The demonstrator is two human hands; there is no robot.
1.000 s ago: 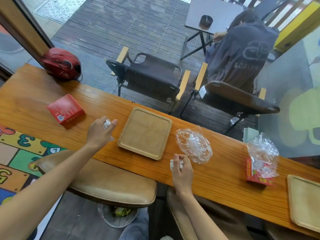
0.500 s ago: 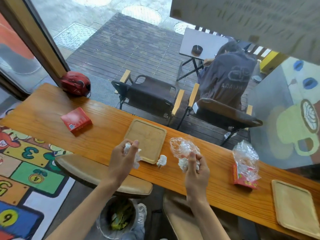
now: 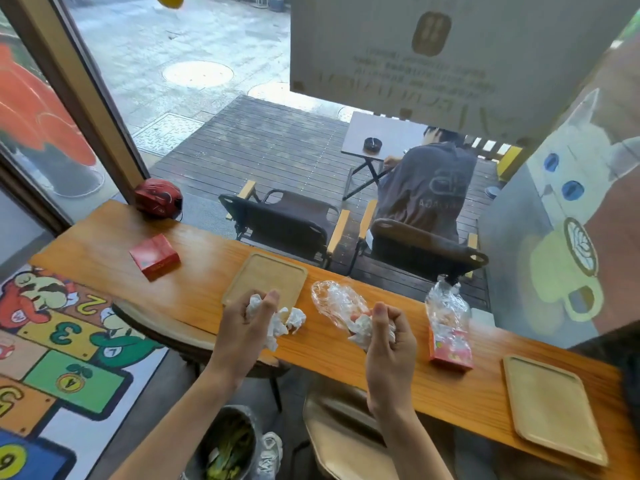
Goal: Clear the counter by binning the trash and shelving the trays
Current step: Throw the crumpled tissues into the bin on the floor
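Observation:
My left hand is closed around crumpled white tissue just above the wooden counter, in front of a square wooden tray. A loose tissue ball lies beside it. My right hand grips another wad of tissue together with an edge of a crumpled clear plastic bag. A second wooden tray lies at the counter's right end. Down on the floor a trash bin stands below my left arm.
A red box and a red helmet-like object sit at the counter's left. A red carton under a clear bag stands right of my hand. Stools are tucked under the counter. Behind the glass a person sits on the deck.
Both hands have drawn closer together over the counter's middle with their tissue. My right hand now pinches the plastic bag too. The camera tilted up, showing more window.

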